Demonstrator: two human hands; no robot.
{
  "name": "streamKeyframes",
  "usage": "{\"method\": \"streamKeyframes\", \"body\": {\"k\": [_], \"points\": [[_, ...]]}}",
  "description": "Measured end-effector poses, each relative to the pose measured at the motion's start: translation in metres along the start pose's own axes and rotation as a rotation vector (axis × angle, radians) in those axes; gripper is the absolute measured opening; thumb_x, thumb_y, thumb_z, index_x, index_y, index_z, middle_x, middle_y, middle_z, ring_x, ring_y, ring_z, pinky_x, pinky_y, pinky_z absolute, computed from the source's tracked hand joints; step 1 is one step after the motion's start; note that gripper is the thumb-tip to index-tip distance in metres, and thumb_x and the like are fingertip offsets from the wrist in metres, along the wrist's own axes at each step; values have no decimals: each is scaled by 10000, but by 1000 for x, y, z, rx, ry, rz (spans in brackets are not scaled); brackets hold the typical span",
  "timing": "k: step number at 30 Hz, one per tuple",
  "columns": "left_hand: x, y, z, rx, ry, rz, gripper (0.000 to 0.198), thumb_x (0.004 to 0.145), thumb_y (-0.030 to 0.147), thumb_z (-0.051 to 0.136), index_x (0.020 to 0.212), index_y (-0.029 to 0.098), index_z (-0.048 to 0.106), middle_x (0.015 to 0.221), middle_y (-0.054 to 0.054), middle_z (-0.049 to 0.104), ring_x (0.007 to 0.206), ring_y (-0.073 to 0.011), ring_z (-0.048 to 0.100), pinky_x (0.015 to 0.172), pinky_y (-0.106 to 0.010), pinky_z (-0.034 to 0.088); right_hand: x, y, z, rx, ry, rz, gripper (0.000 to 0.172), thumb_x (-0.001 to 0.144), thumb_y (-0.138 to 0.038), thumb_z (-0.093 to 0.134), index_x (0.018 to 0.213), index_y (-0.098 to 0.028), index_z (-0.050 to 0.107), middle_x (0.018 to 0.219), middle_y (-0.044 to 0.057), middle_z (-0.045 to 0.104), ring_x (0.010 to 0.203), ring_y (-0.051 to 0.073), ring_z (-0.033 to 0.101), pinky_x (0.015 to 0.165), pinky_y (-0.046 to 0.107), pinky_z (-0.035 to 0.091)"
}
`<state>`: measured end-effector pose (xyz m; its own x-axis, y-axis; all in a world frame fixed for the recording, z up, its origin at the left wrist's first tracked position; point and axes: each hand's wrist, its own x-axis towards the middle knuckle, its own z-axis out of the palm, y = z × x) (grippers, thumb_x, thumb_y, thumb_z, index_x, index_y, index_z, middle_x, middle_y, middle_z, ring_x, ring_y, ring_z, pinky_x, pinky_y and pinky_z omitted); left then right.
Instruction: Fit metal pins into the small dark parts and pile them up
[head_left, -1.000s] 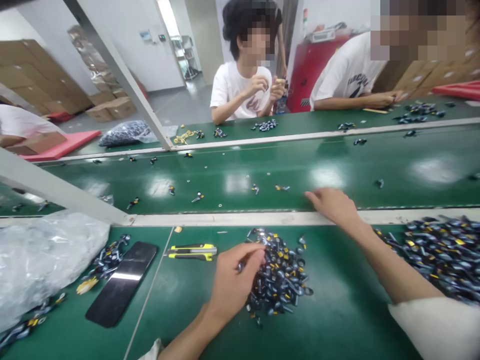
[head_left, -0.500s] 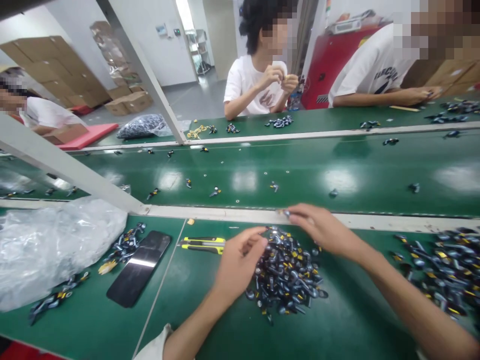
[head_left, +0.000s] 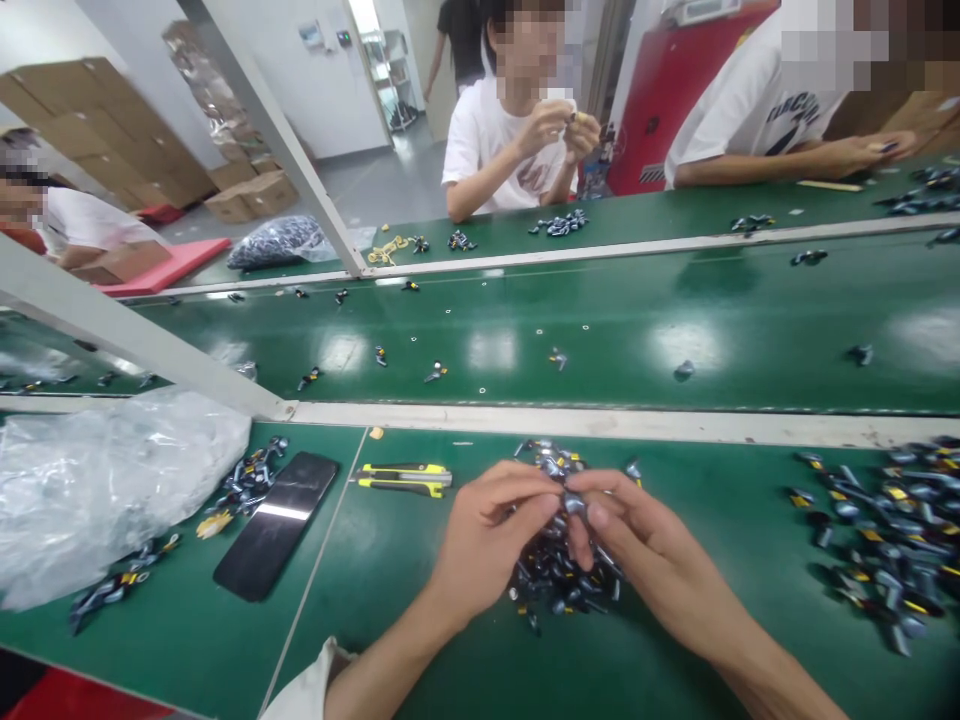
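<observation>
At nine o'clock, a clear plastic bag (head_left: 112,490) lies on the green conveyor belt (head_left: 420,620), just beside a small scatter of metal parts (head_left: 244,482) and a black smartphone (head_left: 276,525). Toward eleven sits a yellow-and-black utility knife (head_left: 403,480). The left hand (head_left: 487,540) and right hand (head_left: 649,545) are held narrow, their fingertips (head_left: 592,510) together pinching one small dark metal part (head_left: 574,503) above the main heap of parts (head_left: 555,570). A larger heap (head_left: 877,530) lies at three o'clock. Lettering on a co-worker's white T-shirt (head_left: 784,110), at one o'clock, is too blurred to read.
</observation>
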<state>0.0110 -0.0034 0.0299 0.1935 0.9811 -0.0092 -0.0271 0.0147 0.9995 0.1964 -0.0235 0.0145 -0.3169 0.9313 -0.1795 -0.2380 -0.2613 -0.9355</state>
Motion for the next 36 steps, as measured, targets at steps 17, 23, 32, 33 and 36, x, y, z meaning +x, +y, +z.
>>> {"method": "streamKeyframes", "body": {"k": [17,23,32,33,36], "points": [[-3,-3,9,-241,71,-162,105,769,167,819,871,192,827,832,-38,787,769,-150,719,732,-236,588,2,8,2,138,203,106,239,839,-411,809,985,-223,790,729,6,708,719,154,614,704,271,481],[-14,-9,17,103,155,164,186,841,91,734,876,242,836,939,-42,778,866,-160,718,834,-259,580,0,13,12,287,255,130,225,803,-393,842,983,-261,818,759,15,741,680,145,631,680,263,499],[-10,-1,19,-169,59,-37,50,839,185,751,807,162,783,838,-54,737,750,-159,698,729,-262,577,0,14,8,144,309,22,219,792,-404,849,960,-264,854,672,18,742,653,147,647,664,257,518],[-9,-1,19,-216,48,-83,64,837,209,759,802,155,762,806,-47,727,718,-154,692,711,-264,577,-1,14,7,117,307,17,223,796,-402,845,974,-267,853,675,18,746,654,150,654,665,258,523],[-9,-4,19,-228,76,-140,99,818,202,780,891,174,718,768,-11,709,680,-134,677,677,-239,567,-2,14,7,23,286,31,250,818,-425,817,1017,-277,849,683,26,762,659,166,677,669,270,549]]}}
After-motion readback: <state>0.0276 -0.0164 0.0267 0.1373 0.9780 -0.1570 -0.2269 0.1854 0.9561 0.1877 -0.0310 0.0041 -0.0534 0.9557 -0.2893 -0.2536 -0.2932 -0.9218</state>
